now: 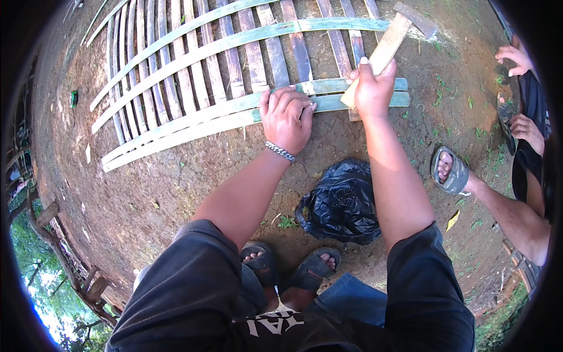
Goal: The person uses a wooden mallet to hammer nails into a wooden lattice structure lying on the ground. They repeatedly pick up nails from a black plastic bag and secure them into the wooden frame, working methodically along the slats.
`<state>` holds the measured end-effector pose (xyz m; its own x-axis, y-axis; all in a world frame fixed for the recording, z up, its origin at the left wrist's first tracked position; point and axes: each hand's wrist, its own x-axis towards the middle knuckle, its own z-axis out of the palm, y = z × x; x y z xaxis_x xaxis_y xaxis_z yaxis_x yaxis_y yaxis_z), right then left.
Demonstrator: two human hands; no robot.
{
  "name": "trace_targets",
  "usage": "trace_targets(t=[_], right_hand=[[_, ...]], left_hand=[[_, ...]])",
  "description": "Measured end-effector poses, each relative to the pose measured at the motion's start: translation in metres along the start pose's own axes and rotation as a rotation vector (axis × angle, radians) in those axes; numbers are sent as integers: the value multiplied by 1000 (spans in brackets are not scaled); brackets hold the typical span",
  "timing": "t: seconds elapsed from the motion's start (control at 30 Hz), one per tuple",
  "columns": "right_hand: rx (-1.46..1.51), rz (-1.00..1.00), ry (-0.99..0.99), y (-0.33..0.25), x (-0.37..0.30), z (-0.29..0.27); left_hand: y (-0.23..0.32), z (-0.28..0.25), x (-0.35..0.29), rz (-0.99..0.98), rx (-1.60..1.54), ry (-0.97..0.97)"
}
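Observation:
My right hand (374,91) is wrapped round the pale wooden handle of a hammer (392,42). The hammer's metal head points up and away, above the right end of the bamboo frame. My left hand (286,114), with a chain bracelet on its wrist, is closed over the near pair of long bamboo strips (199,120). Whether a small thing is between its thumb and fingers cannot be made out. Many narrow bamboo slats (253,58) run crosswise under the long strips, forming a lattice on the ground. Two more long strips (234,48) cross the slats farther off.
A black plastic bag (343,202) lies on the bare soil between my forearms, just beyond my sandalled feet. At the right, another person's sandalled foot (450,170) and hands (526,130) are close by. A small green object (73,98) lies far left. Branches (53,234) line the left edge.

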<state>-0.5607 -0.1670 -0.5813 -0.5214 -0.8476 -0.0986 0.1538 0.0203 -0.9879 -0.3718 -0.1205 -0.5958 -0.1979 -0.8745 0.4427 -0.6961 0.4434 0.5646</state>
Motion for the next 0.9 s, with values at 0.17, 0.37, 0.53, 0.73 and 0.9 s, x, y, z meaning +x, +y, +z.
trace_targets(t=[0.17,0.37,0.53,0.73,0.9], right_hand=[[46,-10,-8,6,4,-4],[7,-5,-20,6,4,-5],[3,0,-14,2,1,0],[-4,10,-65,-2,1,-7],[-166,95,-266,-50,-43,-29]], left_hand=[[0,2,0,25,11,7],[0,2,-1,7,-11,14],[-2,0,-2,-5,-17,0],[1,0,1,-9,-17,-18],[0,1,0,-20,-10,-26]])
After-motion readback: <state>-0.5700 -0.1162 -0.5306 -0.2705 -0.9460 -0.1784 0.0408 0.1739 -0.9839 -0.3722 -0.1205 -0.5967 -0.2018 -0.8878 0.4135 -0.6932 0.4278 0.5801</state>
